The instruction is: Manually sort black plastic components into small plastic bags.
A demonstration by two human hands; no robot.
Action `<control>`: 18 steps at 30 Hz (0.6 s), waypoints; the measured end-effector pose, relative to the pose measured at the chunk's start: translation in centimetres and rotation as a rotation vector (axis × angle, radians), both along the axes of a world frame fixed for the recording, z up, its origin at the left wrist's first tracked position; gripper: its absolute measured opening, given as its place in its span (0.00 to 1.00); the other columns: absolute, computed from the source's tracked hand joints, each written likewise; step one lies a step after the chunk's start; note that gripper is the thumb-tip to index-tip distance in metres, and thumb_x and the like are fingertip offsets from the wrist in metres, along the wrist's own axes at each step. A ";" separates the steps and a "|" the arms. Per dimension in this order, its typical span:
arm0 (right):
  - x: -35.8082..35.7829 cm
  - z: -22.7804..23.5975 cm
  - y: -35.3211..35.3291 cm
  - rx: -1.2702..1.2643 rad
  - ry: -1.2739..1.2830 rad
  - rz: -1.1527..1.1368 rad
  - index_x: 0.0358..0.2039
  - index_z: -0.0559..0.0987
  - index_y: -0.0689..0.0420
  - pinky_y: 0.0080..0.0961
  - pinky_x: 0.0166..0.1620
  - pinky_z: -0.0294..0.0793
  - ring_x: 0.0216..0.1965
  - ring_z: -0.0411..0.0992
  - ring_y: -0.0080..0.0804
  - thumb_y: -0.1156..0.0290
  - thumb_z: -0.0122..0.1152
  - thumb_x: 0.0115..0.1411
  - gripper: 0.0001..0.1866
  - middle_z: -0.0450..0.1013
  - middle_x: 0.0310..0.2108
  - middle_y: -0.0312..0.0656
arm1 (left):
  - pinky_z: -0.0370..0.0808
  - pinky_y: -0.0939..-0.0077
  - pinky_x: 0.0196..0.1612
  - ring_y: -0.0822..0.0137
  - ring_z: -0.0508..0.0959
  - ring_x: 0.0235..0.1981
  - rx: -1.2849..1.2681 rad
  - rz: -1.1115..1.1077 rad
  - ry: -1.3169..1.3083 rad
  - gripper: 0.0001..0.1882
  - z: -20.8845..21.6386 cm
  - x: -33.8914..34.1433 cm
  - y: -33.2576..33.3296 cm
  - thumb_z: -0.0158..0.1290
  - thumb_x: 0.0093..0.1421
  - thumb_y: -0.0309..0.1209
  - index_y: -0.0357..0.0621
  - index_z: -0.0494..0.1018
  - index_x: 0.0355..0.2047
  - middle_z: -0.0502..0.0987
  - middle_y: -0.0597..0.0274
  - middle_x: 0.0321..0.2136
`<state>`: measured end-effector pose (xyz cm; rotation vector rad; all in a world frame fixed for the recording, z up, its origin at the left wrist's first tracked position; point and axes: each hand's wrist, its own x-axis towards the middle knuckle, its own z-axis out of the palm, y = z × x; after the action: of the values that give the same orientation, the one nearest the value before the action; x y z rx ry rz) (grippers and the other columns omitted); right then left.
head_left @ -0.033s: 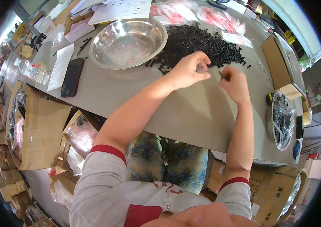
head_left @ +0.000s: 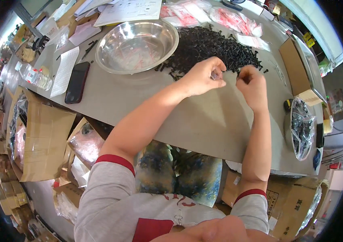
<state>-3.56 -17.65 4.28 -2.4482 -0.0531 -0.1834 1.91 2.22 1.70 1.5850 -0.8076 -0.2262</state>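
Observation:
A heap of black screws (head_left: 220,46) lies on the grey table (head_left: 147,105), just beyond my hands. My left hand (head_left: 203,76) is curled in front of the heap, its fingers closed on what looks like a small clear plastic bag (head_left: 216,75), mostly hidden by the fingers. A short gap to the right, my right hand (head_left: 253,85) is closed in a pinch. Something small and dark, apparently a black screw (head_left: 238,75), shows at its fingertips. Left of the heap stands a shiny steel bowl (head_left: 103,50) with several clear, red-marked bags inside.
More red-marked plastic bags (head_left: 236,20) lie behind the heap. A phone (head_left: 77,82), a paper sheet (head_left: 65,72) and a water bottle (head_left: 34,76) are at the left. On the right are a cardboard box (head_left: 296,72) and a plastic-lined bowl of black parts (head_left: 302,129).
My right hand has shifted slightly, its fingertips a little higher toward the heap. The left hand has hardly moved and keeps its hold.

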 end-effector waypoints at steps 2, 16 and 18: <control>-0.2 0.7 1.6 0.449 -0.245 0.053 0.28 0.73 0.59 0.25 0.38 0.72 0.34 0.72 0.28 0.81 0.60 0.47 0.07 0.74 0.32 0.40 | 0.68 0.80 0.38 0.76 0.69 0.33 0.016 -0.038 0.005 0.20 -0.6 -0.2 -0.4 0.62 0.50 0.27 0.40 0.67 0.41 0.70 0.68 0.30; -1.0 -2.9 8.5 -0.136 -0.408 0.462 0.39 0.77 0.60 0.34 0.42 0.73 0.40 0.71 0.42 0.80 0.52 0.48 0.16 0.72 0.39 0.47 | 0.67 0.82 0.37 0.77 0.69 0.31 -0.434 0.607 -0.099 0.15 3.0 1.5 1.7 0.60 0.52 0.24 0.41 0.68 0.37 0.71 0.68 0.29; -1.1 -3.3 9.7 -0.351 -0.471 0.516 0.42 0.77 0.58 0.34 0.44 0.73 0.44 0.69 0.39 0.76 0.50 0.51 0.16 0.69 0.42 0.44 | 0.67 0.82 0.37 0.77 0.69 0.33 -0.512 0.574 -0.037 0.15 2.8 1.9 1.6 0.60 0.52 0.24 0.41 0.67 0.38 0.71 0.67 0.30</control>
<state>-4.66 -7.92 0.93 -2.5793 -0.9814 -0.5496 3.80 3.80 4.47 1.2666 -0.3658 0.3980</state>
